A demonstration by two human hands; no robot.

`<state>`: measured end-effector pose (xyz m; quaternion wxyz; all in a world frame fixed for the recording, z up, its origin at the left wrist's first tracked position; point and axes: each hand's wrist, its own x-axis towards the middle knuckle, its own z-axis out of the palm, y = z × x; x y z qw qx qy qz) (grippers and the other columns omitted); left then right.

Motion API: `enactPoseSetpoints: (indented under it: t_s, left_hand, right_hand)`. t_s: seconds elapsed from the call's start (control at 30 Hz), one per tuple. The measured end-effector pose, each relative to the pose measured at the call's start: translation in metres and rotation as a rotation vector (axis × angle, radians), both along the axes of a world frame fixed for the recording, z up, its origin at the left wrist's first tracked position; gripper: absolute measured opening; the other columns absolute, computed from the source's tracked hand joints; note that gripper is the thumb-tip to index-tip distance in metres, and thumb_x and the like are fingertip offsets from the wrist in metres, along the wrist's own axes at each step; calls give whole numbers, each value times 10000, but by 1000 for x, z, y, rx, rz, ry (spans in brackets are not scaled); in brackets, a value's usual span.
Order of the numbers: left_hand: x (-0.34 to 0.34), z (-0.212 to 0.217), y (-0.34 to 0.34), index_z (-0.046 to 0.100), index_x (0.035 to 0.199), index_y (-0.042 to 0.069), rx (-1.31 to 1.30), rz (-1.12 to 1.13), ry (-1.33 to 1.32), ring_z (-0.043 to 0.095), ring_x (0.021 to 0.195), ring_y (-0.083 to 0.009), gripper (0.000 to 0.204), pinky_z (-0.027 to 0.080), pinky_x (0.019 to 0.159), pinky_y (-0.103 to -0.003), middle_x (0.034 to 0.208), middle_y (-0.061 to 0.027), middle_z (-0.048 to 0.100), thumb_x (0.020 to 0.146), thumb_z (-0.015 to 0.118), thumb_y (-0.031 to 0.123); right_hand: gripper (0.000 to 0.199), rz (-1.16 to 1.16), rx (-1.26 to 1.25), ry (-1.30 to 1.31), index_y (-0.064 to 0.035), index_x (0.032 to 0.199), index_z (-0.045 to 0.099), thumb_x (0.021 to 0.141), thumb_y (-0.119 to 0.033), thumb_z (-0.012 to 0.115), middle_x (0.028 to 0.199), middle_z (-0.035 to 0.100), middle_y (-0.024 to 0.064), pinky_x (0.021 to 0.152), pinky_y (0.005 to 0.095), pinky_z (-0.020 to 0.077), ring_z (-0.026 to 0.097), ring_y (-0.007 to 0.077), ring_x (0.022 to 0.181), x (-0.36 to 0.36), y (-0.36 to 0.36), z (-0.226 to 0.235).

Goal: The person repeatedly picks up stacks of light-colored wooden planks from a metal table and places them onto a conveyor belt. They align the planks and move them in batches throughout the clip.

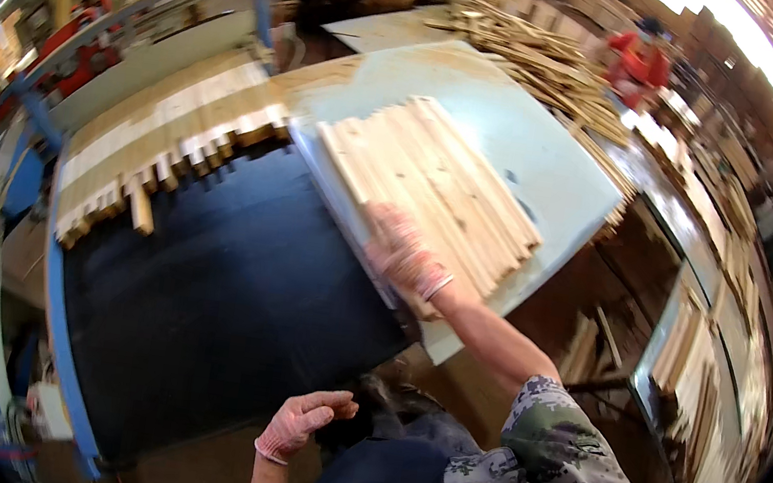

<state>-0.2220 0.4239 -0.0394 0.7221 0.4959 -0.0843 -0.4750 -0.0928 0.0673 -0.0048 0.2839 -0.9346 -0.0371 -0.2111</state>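
At the left, within a blue frame, a tight row of wooden strips, set side by side, perhaps for mutual support, with one strip sticking out over a black flat surface. By the near edge of this surface, the left hand, gloved and holding nothing: fingers pressed together, slightly bent, thumb close to them. Farther right, the right hand, also gloved, at the near left edge of pale boards, seemingly for steadying them; fingers blurred, spread or gripping not possible to tell. Beneath these boards, a light-blue table, apparently as flat support. Behind, a loose heap of sticks; then, well apart, a person in red.
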Motion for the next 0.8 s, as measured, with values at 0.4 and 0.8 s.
enactPoseSetpoints:
  t_s: [0.4,0.8]
  left_hand:
    - [-25,-40,-131,653,1411,-63,235,-452,37,720,1175,-273,544,558,1067,-400,1261,-193,760,994,774,264]
    - [-108,-71,-401,622,1446,-73,375,-735,-326,701,1212,-230,464,535,1086,-337,1314,-187,740,1032,724,111]
  right_hand:
    - [633,124,695,882,-29,1501,601,943,-321,658,1357,714,223,1008,432,562,710,328,1180,-270,-26,-94]
    - [414,-956,718,1344,-64,1224,784,940,-310,611,1276,757,202,971,459,572,727,378,1179,-658,-185,-352]
